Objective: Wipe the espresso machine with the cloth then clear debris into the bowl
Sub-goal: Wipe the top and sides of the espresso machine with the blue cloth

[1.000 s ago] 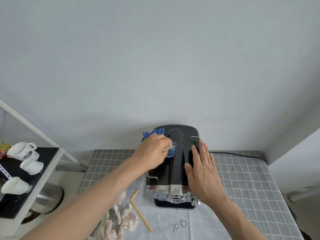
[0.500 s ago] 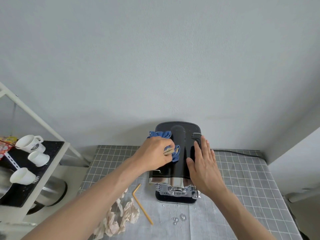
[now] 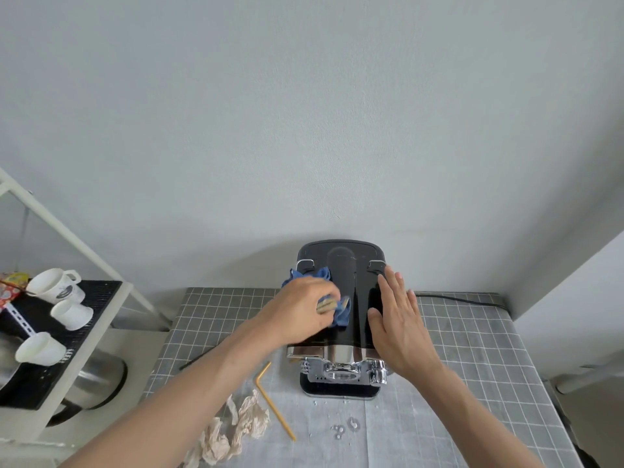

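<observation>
While the right hand stays flat, the cloth has slid nearer.

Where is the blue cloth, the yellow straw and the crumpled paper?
blue cloth [image 3: 341,314]: head view, on the fold below the left hand's fingers.
yellow straw [image 3: 275,412]: head view, middle of its long part.
crumpled paper [image 3: 250,423]: head view, on its biggest wad.

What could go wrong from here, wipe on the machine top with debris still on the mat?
1. The left hand grips the blue cloth bunched, so it may skip parts of the espresso machine top.
2. Only the flat right hand steadies the machine; a hard wipe could shift it.
3. The crumpled paper and bent straw lie near the left forearm, which might knock them off the mat.
</observation>
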`<state>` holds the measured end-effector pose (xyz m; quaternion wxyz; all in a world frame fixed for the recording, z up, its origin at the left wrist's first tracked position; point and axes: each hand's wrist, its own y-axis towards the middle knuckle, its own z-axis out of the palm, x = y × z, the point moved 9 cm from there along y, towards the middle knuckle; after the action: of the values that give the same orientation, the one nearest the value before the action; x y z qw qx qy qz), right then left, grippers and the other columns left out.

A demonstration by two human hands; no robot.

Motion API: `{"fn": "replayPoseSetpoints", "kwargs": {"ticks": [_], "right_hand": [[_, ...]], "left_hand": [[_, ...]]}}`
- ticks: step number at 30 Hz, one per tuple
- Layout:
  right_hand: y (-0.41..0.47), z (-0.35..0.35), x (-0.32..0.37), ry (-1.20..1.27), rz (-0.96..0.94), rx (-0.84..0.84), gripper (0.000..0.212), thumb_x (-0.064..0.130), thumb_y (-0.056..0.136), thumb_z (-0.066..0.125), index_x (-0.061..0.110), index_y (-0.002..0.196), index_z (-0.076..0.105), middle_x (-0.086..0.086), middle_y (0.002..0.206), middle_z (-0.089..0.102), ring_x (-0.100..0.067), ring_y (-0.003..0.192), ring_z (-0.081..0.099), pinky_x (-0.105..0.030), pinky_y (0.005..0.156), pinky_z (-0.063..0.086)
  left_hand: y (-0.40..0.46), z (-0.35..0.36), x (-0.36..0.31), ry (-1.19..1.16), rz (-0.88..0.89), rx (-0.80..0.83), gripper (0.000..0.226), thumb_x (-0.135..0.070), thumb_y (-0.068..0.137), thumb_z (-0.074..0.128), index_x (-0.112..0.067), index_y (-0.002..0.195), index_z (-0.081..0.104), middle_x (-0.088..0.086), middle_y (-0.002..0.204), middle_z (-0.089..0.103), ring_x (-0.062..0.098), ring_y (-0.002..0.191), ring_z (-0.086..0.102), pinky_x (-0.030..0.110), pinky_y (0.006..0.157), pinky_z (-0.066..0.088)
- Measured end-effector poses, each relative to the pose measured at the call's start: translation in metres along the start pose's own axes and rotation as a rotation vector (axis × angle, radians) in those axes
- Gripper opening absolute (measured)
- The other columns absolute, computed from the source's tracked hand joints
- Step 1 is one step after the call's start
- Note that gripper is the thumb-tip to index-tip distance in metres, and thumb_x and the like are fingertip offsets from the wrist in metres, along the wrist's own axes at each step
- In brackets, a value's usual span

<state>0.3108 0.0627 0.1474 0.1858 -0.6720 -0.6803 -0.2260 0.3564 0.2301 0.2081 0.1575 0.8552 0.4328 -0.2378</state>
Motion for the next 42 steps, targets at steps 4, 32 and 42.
{"fn": "replayPoseSetpoints", "kwargs": {"ticks": [4, 32, 42], "right_hand": [[0.003, -0.010, -0.002, 0.030, -0.004, -0.009, 0.057, 0.025, 0.112, 0.026, 0.015, 0.167, 0.013, 0.003, 0.176, 0.002, -0.012, 0.161, -0.011, -0.036, 0.131, -0.005], [0.005, -0.016, -0.017, -0.099, -0.091, 0.025, 0.055, 0.023, 0.111, 0.017, 0.017, 0.166, 0.010, 0.002, 0.175, 0.016, -0.024, 0.162, 0.004, -0.045, 0.132, 0.007], [0.004, -0.014, -0.016, -0.123, -0.029, 0.034, 0.056, 0.020, 0.112, 0.017, 0.020, 0.166, 0.006, 0.006, 0.175, 0.012, -0.022, 0.163, 0.001, -0.044, 0.132, 0.003]], "left_hand": [[0.041, -0.006, 0.003, -0.013, -0.002, -0.090, 0.013, -0.008, 0.086, 0.072, -0.015, 0.097, 0.073, -0.002, 0.090, 0.070, 0.017, 0.080, 0.062, 0.039, 0.073, 0.051], [-0.044, 0.049, -0.067, 0.166, 0.002, -0.129, 0.010, -0.024, 0.091, 0.069, -0.028, 0.098, 0.075, -0.011, 0.096, 0.062, 0.013, 0.092, 0.052, 0.033, 0.075, 0.050], [-0.098, 0.019, -0.002, 0.214, -0.146, -0.298, 0.012, -0.012, 0.083, 0.080, -0.017, 0.093, 0.076, -0.007, 0.093, 0.060, 0.016, 0.084, 0.063, 0.036, 0.059, 0.056]]}}
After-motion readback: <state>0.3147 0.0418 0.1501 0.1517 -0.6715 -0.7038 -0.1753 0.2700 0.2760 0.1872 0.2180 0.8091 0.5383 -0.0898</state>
